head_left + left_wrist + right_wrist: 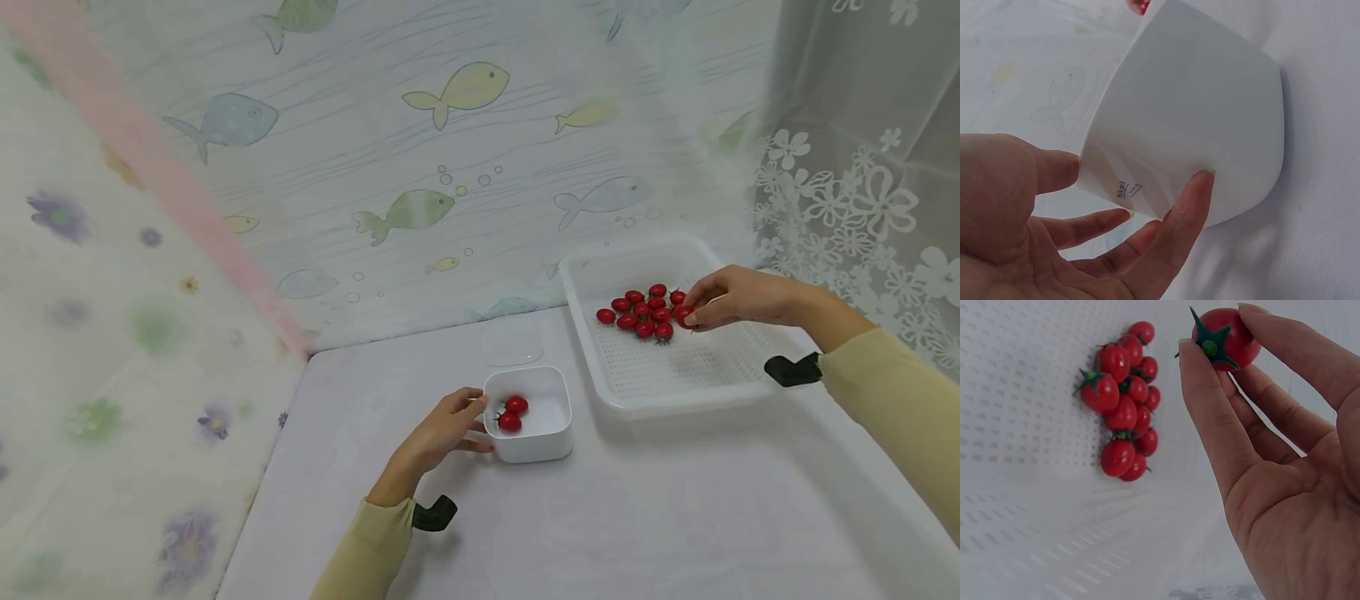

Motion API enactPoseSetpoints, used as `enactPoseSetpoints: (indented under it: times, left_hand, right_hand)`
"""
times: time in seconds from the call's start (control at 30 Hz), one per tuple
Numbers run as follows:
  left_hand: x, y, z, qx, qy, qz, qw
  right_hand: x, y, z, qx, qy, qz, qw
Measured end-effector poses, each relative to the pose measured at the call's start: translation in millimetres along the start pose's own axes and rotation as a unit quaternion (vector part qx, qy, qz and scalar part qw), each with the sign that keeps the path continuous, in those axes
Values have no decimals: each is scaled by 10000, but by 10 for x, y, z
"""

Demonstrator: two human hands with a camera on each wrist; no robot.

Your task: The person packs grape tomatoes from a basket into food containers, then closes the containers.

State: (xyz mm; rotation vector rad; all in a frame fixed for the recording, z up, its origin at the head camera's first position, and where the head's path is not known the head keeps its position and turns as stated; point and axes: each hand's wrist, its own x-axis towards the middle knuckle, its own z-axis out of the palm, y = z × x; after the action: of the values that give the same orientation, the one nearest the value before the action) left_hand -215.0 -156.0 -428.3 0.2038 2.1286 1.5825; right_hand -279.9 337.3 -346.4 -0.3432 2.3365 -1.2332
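My right hand pinches one red cherry tomato with a green stem star between thumb and fingertips. It is raised above the white perforated basket. Inside the basket, several more cherry tomatoes lie bunched to the left of that hand. On the table to the left stands a small white square box with two cherry tomatoes in it. My left hand rests against the box's left side, its fairly straight fingers touching the wall and its thumb at the rim, as the left wrist view shows.
Behind the box lies a flat, pale, see-through lid. A fish-print curtain rises along the table's back edge, a flowered sheet on the left. Lace fabric hangs beyond the basket at right. White cloth covers the table.
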Motion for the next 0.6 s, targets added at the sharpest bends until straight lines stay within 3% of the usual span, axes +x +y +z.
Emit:
enactPoseSetpoints:
  times: [0.6]
  left_hand:
    - [6,4,-5,-47,25,-60,10000]
  right_hand:
    - [-54,-216,215,496,188,207,9984]
